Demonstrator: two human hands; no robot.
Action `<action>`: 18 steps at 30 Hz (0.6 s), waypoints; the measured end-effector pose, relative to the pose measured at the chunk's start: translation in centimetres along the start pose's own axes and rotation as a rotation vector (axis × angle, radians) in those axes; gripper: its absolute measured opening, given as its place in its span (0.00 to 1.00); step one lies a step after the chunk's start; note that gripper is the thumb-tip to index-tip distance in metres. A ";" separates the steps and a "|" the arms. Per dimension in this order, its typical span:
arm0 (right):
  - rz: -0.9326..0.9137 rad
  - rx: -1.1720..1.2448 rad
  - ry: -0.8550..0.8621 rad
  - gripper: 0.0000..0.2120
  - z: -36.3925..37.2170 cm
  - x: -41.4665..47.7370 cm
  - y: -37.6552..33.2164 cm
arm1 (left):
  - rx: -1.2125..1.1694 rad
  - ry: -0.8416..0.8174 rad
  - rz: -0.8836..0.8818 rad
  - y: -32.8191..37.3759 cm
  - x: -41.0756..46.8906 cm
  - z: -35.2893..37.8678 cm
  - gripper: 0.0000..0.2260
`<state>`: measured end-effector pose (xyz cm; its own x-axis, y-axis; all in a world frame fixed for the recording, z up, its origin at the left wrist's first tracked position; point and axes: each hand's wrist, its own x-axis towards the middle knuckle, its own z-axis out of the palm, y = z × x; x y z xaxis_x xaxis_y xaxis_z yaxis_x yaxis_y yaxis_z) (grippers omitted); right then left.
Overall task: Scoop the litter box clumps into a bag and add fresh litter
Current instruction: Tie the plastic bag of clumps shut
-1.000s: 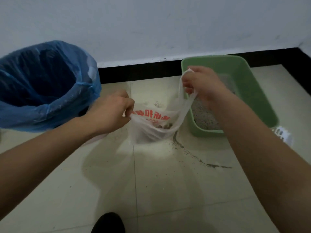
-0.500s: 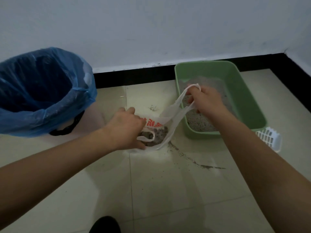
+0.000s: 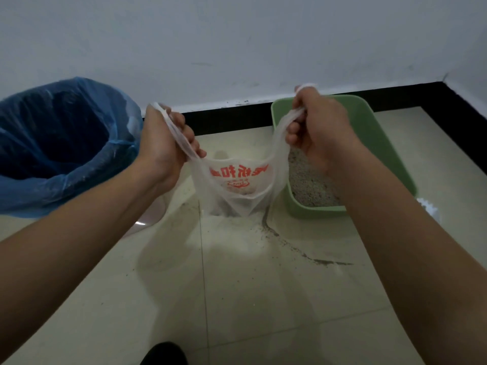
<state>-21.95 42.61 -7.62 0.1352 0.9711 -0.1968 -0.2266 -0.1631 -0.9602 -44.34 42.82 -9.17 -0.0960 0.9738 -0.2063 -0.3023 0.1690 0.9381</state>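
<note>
Both arms are stretched forward, and the thin white bag (image 3: 237, 185) is held taut between them, over the tiled floor just left of the green litter box (image 3: 382, 143). One handle is gripped in the left hand (image 3: 166, 143), fingers curled round the stretched plastic. The other handle is clenched in the right hand (image 3: 316, 130), with a loop showing above the knuckles. The bag's contents are only dimly made out. The box's near corner is covered by the right forearm, a white scoop (image 3: 431, 210) is mostly hidden behind it, and the blue-lined bin (image 3: 52, 164) is cropped at the left.
</note>
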 end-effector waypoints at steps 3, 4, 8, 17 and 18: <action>0.128 -0.173 -0.067 0.08 -0.5 0.7 1.8 | 0.009 0.068 -0.037 -1.9 0.6 0.1 0.17; 0.165 -0.148 -0.057 0.14 -1.0 0.8 2.6 | 0.034 0.107 -0.033 -2.6 0.5 0.2 0.19; 0.174 0.073 0.044 0.14 -2.4 1.4 4.7 | 0.419 0.108 0.111 -4.5 -0.9 -0.4 0.40; 0.016 0.278 -0.015 0.09 -2.6 1.8 7.4 | 1.082 0.125 0.215 -9.4 2.0 -2.1 0.36; -0.006 0.268 0.030 0.11 -2.5 2.0 8.2 | 1.103 0.101 0.249 -9.3 2.6 -2.2 0.30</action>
<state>-21.15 42.79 -16.37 0.1644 0.9657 -0.2011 -0.4726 -0.1019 -0.8754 -43.83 43.42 -19.07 -0.1277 0.9908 0.0459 0.7313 0.0628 0.6791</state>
